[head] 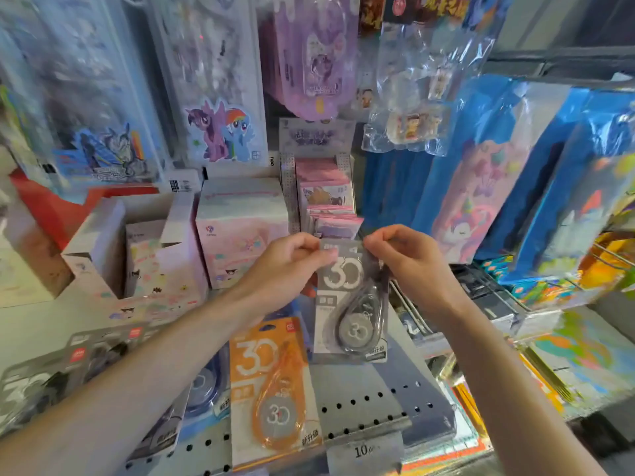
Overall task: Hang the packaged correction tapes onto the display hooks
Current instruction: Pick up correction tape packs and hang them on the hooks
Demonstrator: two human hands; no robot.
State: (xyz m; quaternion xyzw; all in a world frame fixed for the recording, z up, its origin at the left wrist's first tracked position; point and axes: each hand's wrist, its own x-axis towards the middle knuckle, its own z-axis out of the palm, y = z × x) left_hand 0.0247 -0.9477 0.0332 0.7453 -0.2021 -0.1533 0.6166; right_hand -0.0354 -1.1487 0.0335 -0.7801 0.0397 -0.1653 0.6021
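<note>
stationery aisle, grey tape pack in both hands

shop shelving packed with stationery all round me; hanging packs with cartoon ponies (220,132) up the back, blue gift bags (488,173) off to the right, pastel boxes (240,231) on the left, and a grey perforated shelf (371,400) down low with a price tag (364,453) reading 10 on its front edge.

i've got the grey correction tape pack (350,304) held upright in front of me, above that shelf; my left hand (285,266) pinches its top left corner with curled fingers, my right hand (409,259) pinches the top right corner the same way; so both hands are grasping the one pack, card facing me with the big 30 on it and the teardrop dispenser in the blister below.

just under it and a bit to the left, an orange correction tape pack (271,389) sits at the shelf front, face up toward me; a blue pack (202,386) peeks out beside it, partly under my left forearm; more grey packs (58,376) lie in a pile further left, blurry; can't make out the hook the pack would go on from this angle.
</note>
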